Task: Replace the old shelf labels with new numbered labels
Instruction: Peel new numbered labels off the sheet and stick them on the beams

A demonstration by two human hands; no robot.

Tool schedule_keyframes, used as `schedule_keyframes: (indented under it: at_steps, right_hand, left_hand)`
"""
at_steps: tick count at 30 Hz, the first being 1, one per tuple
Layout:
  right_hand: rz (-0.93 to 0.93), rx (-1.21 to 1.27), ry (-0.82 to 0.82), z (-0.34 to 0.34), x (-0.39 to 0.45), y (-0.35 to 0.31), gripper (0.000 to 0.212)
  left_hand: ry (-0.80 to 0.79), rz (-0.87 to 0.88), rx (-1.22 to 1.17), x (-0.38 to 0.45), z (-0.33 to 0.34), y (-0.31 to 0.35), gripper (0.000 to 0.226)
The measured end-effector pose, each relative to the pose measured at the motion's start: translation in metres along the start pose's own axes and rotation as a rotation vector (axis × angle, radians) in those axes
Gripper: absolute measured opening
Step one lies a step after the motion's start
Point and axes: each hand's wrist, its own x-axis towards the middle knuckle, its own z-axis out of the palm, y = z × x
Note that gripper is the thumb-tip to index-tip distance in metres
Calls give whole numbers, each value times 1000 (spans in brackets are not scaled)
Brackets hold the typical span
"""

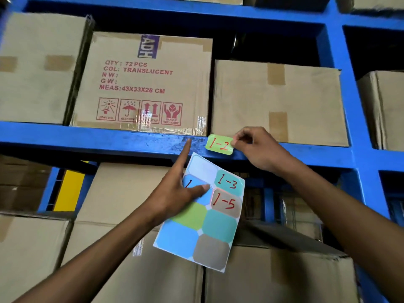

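My right hand [256, 147] pinches the right end of a green label [219, 146] marked "1-2" in red and holds it against the front of the blue shelf beam [109, 136]. My left hand [177, 189] grips a sticker sheet [201, 213] below the beam, thumb pressed on a blue sticker, index finger stretched up to touch the beam just left of the green label. The sheet carries stickers marked "1-3" and "1-5", several blank coloured ones, and one peeled spot at its top.
Cardboard boxes fill the shelf above the beam: a printed one [142, 82] reading "72 PCS TRANSLUCENT" and a plain one [277, 101] right behind the label. More boxes [131, 270] are stacked below. A blue upright post [347, 106] stands to the right.
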Motion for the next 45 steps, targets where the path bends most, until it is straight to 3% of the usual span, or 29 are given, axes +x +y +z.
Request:
schedule_keyframes:
  at_steps: [11, 20, 45]
  right_hand:
    - [-65, -80, -81, 10, 16, -1, 10]
    - [-34, -141, -99, 11, 19, -3, 10]
    - [128, -325, 141, 22, 20, -5, 14]
  left_hand:
    - [-101, 104, 148, 26, -2, -14, 97]
    - [-138, 17, 250, 36, 4, -16, 98]
    - [-163, -15, 326, 35, 2, -15, 101]
